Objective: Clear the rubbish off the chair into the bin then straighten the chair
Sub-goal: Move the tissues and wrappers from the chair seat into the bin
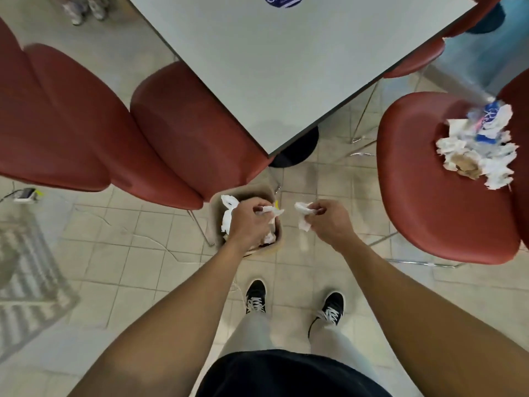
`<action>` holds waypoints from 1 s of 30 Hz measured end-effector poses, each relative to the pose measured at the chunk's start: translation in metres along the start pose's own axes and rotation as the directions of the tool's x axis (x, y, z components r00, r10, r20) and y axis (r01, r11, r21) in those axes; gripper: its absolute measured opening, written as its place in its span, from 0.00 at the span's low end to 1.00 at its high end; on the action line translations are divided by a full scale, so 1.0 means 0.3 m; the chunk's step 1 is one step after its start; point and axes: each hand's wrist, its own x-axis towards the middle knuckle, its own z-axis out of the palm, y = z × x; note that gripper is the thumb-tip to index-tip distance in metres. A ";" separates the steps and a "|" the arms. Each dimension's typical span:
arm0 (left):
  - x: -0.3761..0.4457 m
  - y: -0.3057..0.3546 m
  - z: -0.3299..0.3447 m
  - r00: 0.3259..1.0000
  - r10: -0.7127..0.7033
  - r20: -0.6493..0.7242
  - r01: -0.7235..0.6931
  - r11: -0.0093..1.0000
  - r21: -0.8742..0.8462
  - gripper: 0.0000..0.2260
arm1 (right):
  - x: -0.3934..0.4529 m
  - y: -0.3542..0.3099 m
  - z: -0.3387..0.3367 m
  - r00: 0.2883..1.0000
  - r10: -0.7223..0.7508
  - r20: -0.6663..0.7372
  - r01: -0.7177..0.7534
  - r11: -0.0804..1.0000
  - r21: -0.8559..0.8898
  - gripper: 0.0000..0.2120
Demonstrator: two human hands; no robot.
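- Nearest to us, our 2 forearms reach forward and down over the tiled floor [137,253], with our 2 dark shoes [255,296] below them.
- Our left hand [252,222] hangs directly over the bin [269,193], fingers curled round a scrap of white tissue [270,211].
- Our right hand [326,222] is just to the right of the bin, over bare floor, pinching a second crumpled tissue [303,214]; neither piece is let go yet.
- The bin sits under the left hand, tucked against the front edge of a red chair [183,130], and white paper [227,213] already lies inside it, so we judge some clearing is done.
- Further out and to the right of our right hand is the red chair [429,202] that we are clearing, set at an angle to the table [286,67].
- On its seat a heap of rubbish [478,147] is left: white crumpled paper, a brownish piece and something with a blue label. The far end of it is blurred, so we cannot tell exactly what it is.
- By our reckoning we are somewhere in the middle: these 2 tissues need dropping, the right one first moved over the bin, then more trips for the heap.
- Straightening the chair is not yet begun.
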 end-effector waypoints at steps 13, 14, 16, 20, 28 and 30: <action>0.138 -0.342 -0.136 0.970 -0.236 0.053 0.237 0.972 -0.014 0.19 | 0.144 -0.186 0.363 0.994 0.036 0.100 -0.027 0.995 -0.091 0.13; 0.136 -0.349 -0.141 0.970 -0.233 0.061 0.234 0.972 -0.011 0.19 | 0.151 -0.201 0.381 0.993 0.036 0.112 -0.029 0.997 -0.070 0.15; 0.129 -0.364 -0.150 0.972 -0.229 0.058 0.230 0.973 -0.003 0.19 | 0.153 -0.219 0.409 0.991 0.021 0.129 -0.012 0.998 -0.069 0.18; 0.098 -0.358 -0.154 0.968 -0.249 0.026 0.250 0.968 -0.019 0.15 | 0.110 -0.200 0.400 0.984 0.038 0.171 -0.022 0.995 -0.095 0.22; 0.064 -0.158 -0.014 0.983 -0.170 0.071 0.170 0.985 0.004 0.07 | 0.060 -0.071 0.157 0.986 0.095 0.140 -0.095 0.995 -0.007 0.18; 0.054 -0.068 0.056 0.989 -0.109 0.102 0.107 0.994 0.026 0.08 | 0.057 -0.037 0.043 0.988 0.104 0.115 -0.106 0.994 0.011 0.18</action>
